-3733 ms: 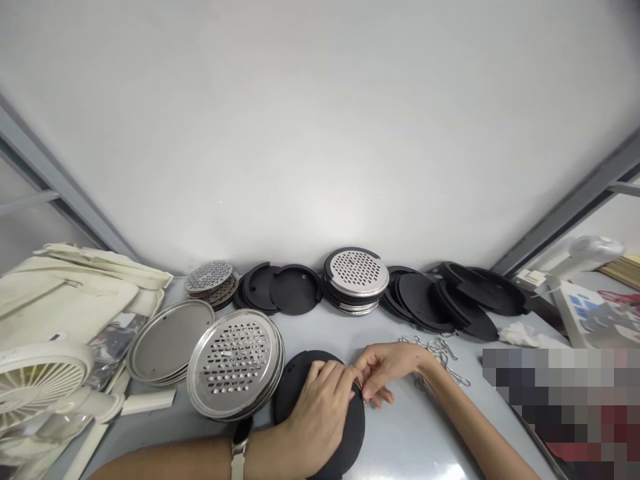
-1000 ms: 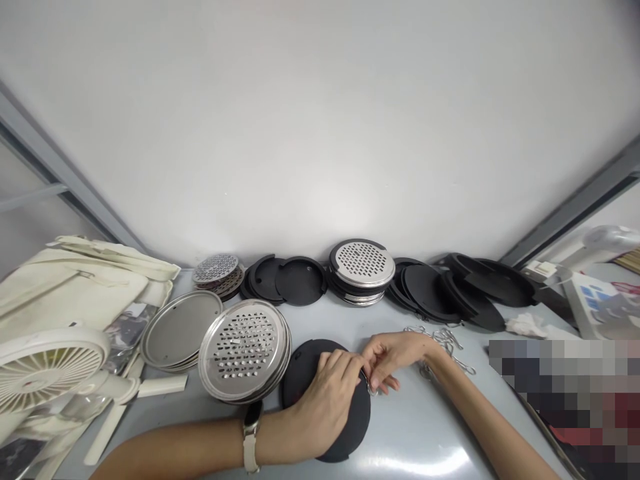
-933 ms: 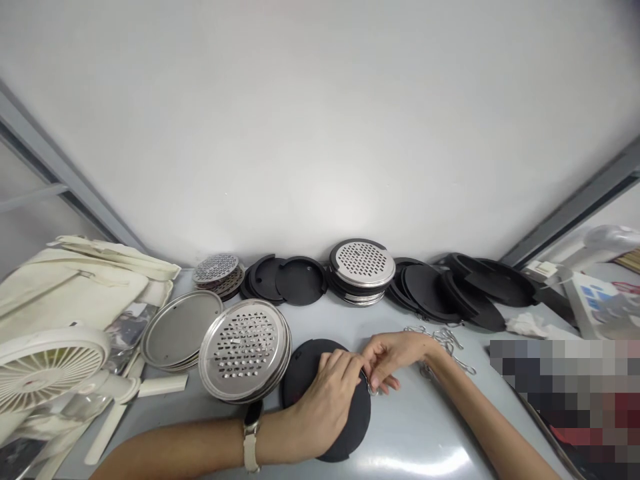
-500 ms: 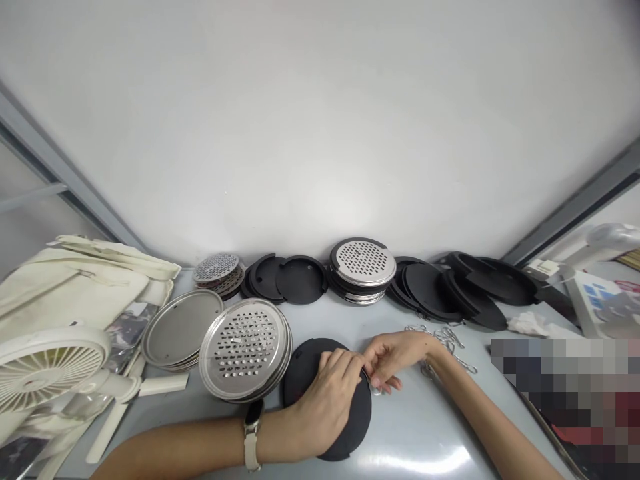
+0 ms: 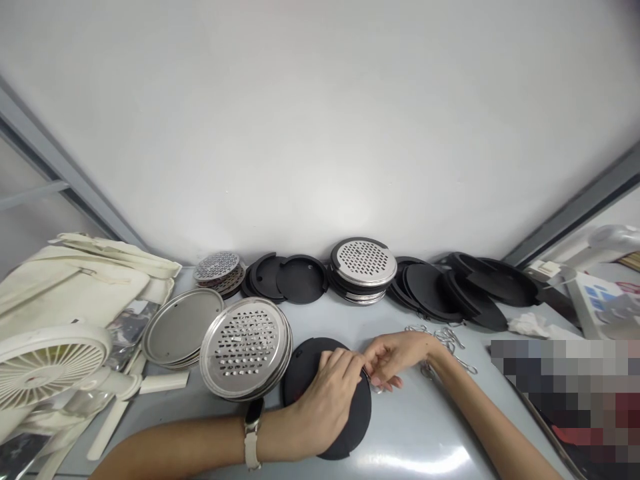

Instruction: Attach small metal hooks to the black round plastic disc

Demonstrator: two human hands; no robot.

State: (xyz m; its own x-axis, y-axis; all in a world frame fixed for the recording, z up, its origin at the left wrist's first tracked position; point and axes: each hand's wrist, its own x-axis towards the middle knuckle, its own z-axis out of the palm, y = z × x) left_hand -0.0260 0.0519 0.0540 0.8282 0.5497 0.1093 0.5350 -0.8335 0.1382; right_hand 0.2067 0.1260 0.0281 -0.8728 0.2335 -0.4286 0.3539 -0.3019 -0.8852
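Note:
A black round disc (image 5: 310,363) lies flat on the grey table (image 5: 420,433) in front of me. My left hand (image 5: 327,407) lies on top of it, fingers curled over its right edge. My right hand (image 5: 390,360) meets it at that edge, thumb and fingers pinched on a small metal wire clip (image 5: 373,385). A pile of the same wire clips (image 5: 447,347) lies just behind my right wrist.
A stack of perforated steel discs (image 5: 245,347) and plain steel plates (image 5: 180,327) sits to the left. Black discs (image 5: 295,279), (image 5: 450,290) and a steel-topped stack (image 5: 363,267) line the wall. A white fan (image 5: 45,373) and cream bag (image 5: 65,283) are at far left.
Both hands have stayed at the disc's right edge with only small finger movements. The view has shifted slightly.

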